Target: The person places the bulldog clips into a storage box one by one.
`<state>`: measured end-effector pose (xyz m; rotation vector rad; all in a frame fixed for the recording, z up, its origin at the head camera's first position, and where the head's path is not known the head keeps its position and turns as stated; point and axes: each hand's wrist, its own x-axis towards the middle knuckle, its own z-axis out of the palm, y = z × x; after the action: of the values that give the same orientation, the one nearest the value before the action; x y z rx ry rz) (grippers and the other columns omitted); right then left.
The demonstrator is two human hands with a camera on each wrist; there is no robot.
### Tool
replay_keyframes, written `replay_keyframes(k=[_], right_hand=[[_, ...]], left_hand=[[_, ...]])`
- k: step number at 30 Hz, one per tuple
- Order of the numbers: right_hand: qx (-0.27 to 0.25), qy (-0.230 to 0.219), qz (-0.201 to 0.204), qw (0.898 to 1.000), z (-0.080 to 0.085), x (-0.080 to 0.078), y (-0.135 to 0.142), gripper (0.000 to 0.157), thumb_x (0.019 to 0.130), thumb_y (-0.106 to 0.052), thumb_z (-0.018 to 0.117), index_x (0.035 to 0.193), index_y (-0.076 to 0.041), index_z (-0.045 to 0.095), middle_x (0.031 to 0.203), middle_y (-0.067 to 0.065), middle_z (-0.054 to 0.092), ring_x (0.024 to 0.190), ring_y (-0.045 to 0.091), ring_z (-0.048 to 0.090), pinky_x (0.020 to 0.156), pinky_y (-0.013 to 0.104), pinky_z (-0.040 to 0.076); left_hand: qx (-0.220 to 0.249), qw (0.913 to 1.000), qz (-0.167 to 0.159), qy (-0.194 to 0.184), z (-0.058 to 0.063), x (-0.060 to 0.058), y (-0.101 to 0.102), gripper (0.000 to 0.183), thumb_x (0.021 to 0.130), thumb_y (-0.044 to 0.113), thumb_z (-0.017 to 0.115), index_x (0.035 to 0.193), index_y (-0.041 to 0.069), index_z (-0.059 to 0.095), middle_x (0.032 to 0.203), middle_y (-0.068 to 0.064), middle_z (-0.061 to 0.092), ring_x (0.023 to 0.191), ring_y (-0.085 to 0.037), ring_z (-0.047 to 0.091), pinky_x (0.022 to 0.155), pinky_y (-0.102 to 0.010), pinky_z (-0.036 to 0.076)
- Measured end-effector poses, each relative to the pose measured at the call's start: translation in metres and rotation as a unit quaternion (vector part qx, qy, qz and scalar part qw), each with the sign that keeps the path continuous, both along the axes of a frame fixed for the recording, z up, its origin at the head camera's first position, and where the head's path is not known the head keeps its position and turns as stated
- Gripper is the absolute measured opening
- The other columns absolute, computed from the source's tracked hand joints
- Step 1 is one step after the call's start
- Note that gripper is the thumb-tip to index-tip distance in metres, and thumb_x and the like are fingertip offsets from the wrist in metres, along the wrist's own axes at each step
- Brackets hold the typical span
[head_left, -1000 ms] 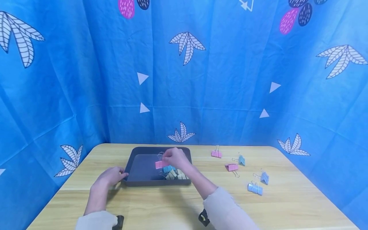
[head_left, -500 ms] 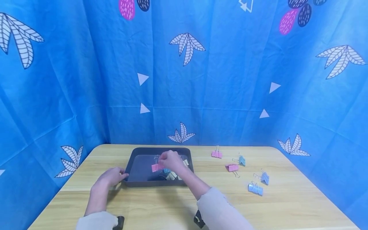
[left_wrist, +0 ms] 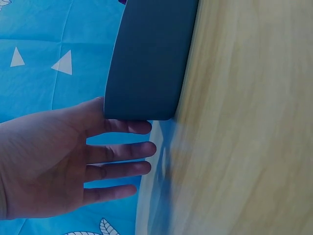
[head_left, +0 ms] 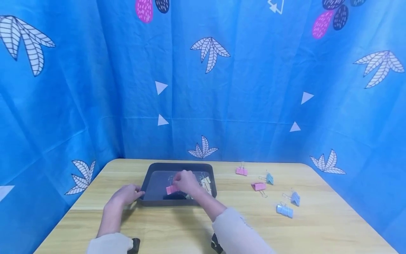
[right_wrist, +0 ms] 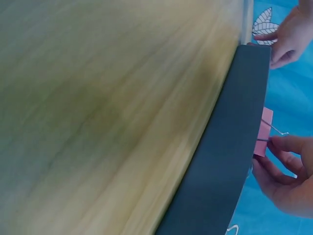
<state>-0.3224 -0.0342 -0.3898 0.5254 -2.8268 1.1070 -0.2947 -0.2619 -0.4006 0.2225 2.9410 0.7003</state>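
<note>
My right hand (head_left: 188,182) pinches a pink binder clip (head_left: 172,190) low over the dark grey tray (head_left: 177,203). In the right wrist view thumb and fingertips hold the clip (right_wrist: 264,129) by its wire-handle side, partly behind the tray wall. My left hand (head_left: 127,195) holds the tray's near left corner. Its thumb lies over the rim, and its other fingers (left_wrist: 120,152) extend straight along the outside in the left wrist view. Pale yellow binder clips (head_left: 207,182) lie in the tray's right part, partly covered by my right hand and forearm.
On the table right of the tray lie two pink binder clips (head_left: 241,171) (head_left: 258,186), a teal one (head_left: 269,178) and two light blue ones (head_left: 295,198) (head_left: 284,211). A blue patterned curtain (head_left: 203,88) hangs behind the wooden table (head_left: 304,233).
My right hand has moved slightly left and lower with the pink clip, uncovering more of the pale yellow clips. My left hand stays at the tray's corner.
</note>
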Motion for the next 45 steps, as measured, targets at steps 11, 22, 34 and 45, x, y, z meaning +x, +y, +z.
replay_keyframes(k=[11,22,34,45], right_hand=[[0.034,0.000,-0.008,0.999,-0.007,-0.002,-0.007,0.008,0.080,-0.002,0.064,0.082,-0.006,0.070,0.076,0.002,0.065,0.063,0.012,0.055,0.054,0.020,0.047],[0.057,-0.019,-0.020,0.998,-0.013,0.002,-0.005,0.006,0.080,-0.005,0.067,0.084,-0.008,0.070,0.073,0.001,0.063,0.062,0.012,0.055,0.054,0.022,0.047],[0.100,0.003,-0.015,0.995,-0.021,-0.002,0.004,0.005,0.081,-0.010,0.067,0.077,-0.012,0.070,0.068,-0.003,0.062,0.061,0.011,0.054,0.059,0.024,0.046],[0.099,-0.012,-0.009,0.995,-0.023,-0.001,0.006,0.005,0.083,-0.012,0.066,0.081,-0.009,0.070,0.071,-0.002,0.063,0.060,0.011,0.055,0.057,0.023,0.047]], left_hand=[[0.005,1.0000,-0.001,-0.005,-0.002,-0.001,0.001,0.036,0.093,0.020,0.053,0.114,-0.009,0.058,0.104,-0.021,0.060,0.095,-0.034,0.055,0.083,-0.053,0.042],[0.010,0.9999,0.002,-0.008,0.000,0.001,0.002,0.038,0.093,0.021,0.052,0.114,-0.010,0.057,0.106,-0.024,0.059,0.099,-0.039,0.053,0.083,-0.055,0.041],[0.009,0.9998,0.003,-0.015,-0.002,-0.001,0.002,0.037,0.094,0.023,0.052,0.113,-0.008,0.058,0.104,-0.021,0.060,0.094,-0.034,0.055,0.081,-0.053,0.043],[0.006,0.9999,-0.003,-0.014,-0.003,-0.002,0.000,0.040,0.094,0.023,0.052,0.115,-0.010,0.056,0.108,-0.025,0.058,0.101,-0.040,0.052,0.084,-0.056,0.041]])
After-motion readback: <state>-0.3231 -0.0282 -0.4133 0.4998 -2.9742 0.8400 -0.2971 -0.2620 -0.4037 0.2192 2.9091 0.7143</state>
